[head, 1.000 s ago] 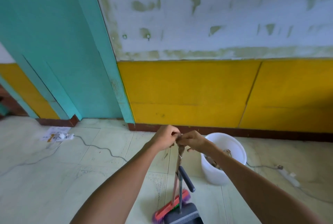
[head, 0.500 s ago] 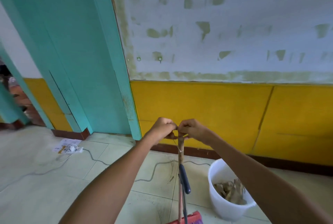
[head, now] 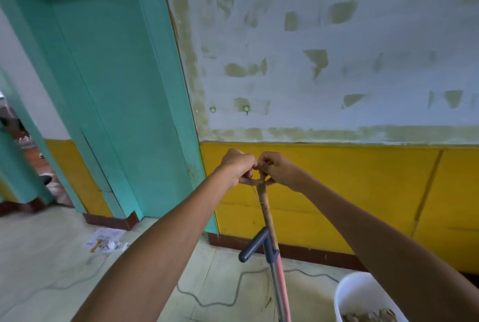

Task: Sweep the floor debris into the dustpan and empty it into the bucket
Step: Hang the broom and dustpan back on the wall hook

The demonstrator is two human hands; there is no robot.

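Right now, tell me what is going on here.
A person stands facing a yellow and white wall, both hands raised together at the top of a broom handle. The left hand and right hand pinch a thin loop or string at its tip; what they are doing with it is unclear. The dustpan handle hangs alongside. A white bucket with debris in it sits on the floor at lower right.

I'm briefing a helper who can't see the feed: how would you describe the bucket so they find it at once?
Start at the yellow wall panel and follow its dark red skirting right to the floor's bottom right corner. The bucket stands there, right of the broom handle, partly behind the right forearm. It is the only white round container, with brownish debris inside.
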